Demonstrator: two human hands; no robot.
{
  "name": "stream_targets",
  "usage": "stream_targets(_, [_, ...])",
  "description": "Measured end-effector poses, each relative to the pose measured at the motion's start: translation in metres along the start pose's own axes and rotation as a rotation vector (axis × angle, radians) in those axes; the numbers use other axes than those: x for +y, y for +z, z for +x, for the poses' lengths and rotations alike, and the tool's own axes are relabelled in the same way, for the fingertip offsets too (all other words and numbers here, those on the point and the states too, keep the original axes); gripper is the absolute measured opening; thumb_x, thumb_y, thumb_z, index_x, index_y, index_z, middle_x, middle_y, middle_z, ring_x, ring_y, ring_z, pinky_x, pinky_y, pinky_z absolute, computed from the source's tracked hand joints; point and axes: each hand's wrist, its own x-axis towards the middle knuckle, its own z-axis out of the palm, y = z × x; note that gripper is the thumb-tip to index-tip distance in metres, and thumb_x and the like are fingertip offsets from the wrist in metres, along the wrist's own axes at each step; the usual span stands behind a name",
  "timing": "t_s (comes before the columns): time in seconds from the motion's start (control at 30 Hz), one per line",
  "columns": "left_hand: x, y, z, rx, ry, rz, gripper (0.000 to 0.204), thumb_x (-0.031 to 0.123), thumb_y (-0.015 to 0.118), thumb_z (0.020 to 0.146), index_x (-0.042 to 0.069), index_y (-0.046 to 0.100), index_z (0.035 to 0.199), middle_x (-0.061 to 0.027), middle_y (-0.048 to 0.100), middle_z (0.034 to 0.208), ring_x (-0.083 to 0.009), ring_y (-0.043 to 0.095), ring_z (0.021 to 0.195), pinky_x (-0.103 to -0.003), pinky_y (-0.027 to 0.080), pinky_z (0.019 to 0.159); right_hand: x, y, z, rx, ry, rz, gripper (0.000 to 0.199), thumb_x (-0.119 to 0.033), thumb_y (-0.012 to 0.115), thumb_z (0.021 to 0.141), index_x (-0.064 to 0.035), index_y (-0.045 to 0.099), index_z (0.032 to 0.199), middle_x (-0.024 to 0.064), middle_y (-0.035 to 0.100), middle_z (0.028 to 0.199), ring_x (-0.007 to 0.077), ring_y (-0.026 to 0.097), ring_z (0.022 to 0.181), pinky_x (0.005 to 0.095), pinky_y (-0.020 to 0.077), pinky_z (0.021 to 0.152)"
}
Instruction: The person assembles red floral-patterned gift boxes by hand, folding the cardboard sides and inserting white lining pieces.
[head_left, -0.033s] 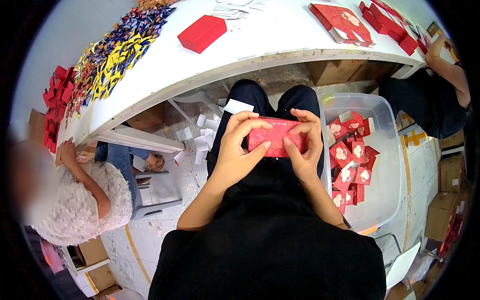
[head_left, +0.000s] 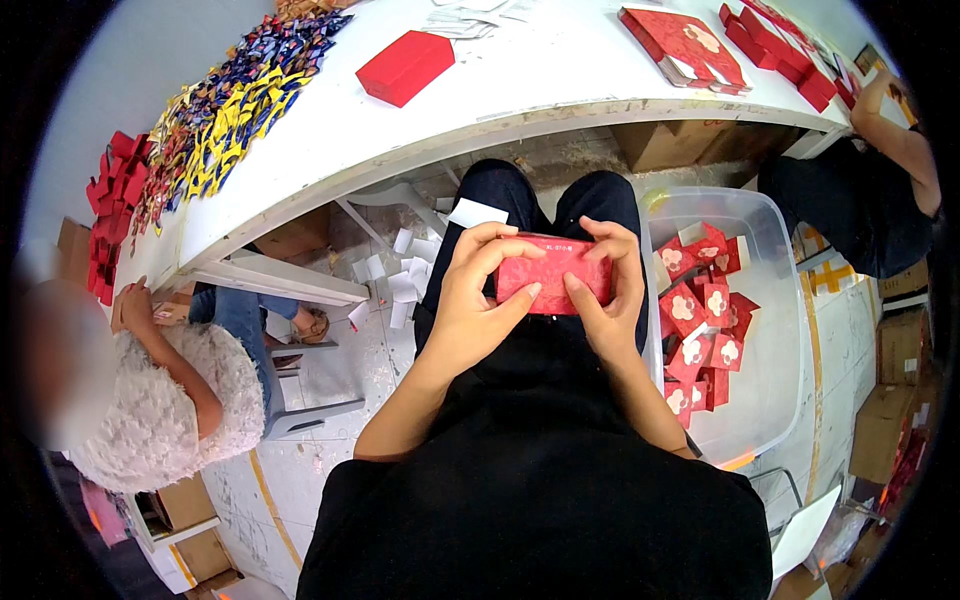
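"Left hand (head_left: 472,305) and right hand (head_left: 614,305): how do they stand?"

"Both closed round one red piece (head_left: 555,272). The left hand has its left end, thumb by the near edge, fingers bent over the far edge. The right hand has the other end, thumb on the face, fingers curled about the far right corner."

"Where is it?"

"Over the person's lap (head_left: 605,200), short of the near edge of the desk (head_left: 560,65). Its face is turned up, with pale print by the far edge. Box or flat card, one cannot tell."

"And around the lap?"

"White card (head_left: 477,213) on the left thigh, papers (head_left: 403,287) scattered on the floor (head_left: 237,500) to the left. On the right stands a clear bin (head_left: 760,390), flowered boxes (head_left: 682,308) heaped along its left wall."

"What does the desk carry?"

"Red bits (head_left: 118,190) at the left edge, wrappers (head_left: 245,115) just inside them. A red block (head_left: 405,68) sits back from the near edge. Toward the right edge come a red stack (head_left: 685,48) and red boxes (head_left: 795,65)."

"Anyone else?"

"A person in a fluffy white top (head_left: 170,410), hands at the near left corner; another in dark clothes (head_left: 850,205), by the right end."
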Motion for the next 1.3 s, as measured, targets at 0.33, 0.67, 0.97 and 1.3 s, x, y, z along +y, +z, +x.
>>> stream_targets(0.33, [0.005, 0.006, 0.001, 0.078, -0.004, 0.188, 0.036, -0.005, 0.059, 0.068, 0.006, 0.056, 0.103, -0.0145, 0.047, 0.107, -0.0304, 0.050, 0.100, -0.035, 0.040, 0.088, 0.010, 0.010, -0.005, 0.038, 0.074, -0.067, 0.031, 0.004, 0.067, 0.064, -0.0024, 0.049, 0.089, 0.0109, 0.053, 0.091, 0.0228, 0.053, 0.088, 0.0303, 0.0408, 0.080])
stream_targets(0.67, [0.000, -0.001, 0.004, 0.080, 0.020, 0.165, 0.034, -0.003, 0.063, 0.067, 0.007, 0.059, 0.100, -0.0136, 0.049, 0.106, -0.0291, 0.050, 0.102, -0.034, 0.040, 0.089, 0.008, -0.005, 0.004, -0.142, 0.071, -0.055, 0.034, 0.008, 0.064, 0.068, 0.0008, 0.054, 0.100, 0.0109, 0.051, 0.102, 0.0218, 0.050, 0.104, 0.0306, 0.0372, 0.093])
stream_targets(0.97, [0.002, -0.001, 0.003, 0.090, 0.006, 0.126, 0.033, -0.003, 0.063, 0.067, 0.006, 0.058, 0.099, -0.0125, 0.049, 0.107, -0.0278, 0.050, 0.103, -0.034, 0.039, 0.090, 0.015, -0.001, 0.002, -0.178, 0.132, 0.126, 0.031, 0.003, 0.060, 0.072, -0.0023, 0.055, 0.102, 0.0125, 0.052, 0.116, 0.0294, 0.038, 0.123, 0.0402, 0.0267, 0.103])
stream_targets(1.3, [-0.009, 0.012, 0.001, 0.183, 0.053, 0.215, 0.031, -0.003, 0.063, 0.069, 0.005, 0.056, 0.098, -0.0141, 0.048, 0.105, -0.0302, 0.049, 0.101, -0.036, 0.040, 0.089, 0.020, 0.004, -0.002, -0.085, 0.026, -0.032, 0.028, 0.006, 0.059, 0.071, -0.0003, 0.054, 0.098, 0.0139, 0.057, 0.107, 0.0303, 0.047, 0.114, 0.0406, 0.0329, 0.100])
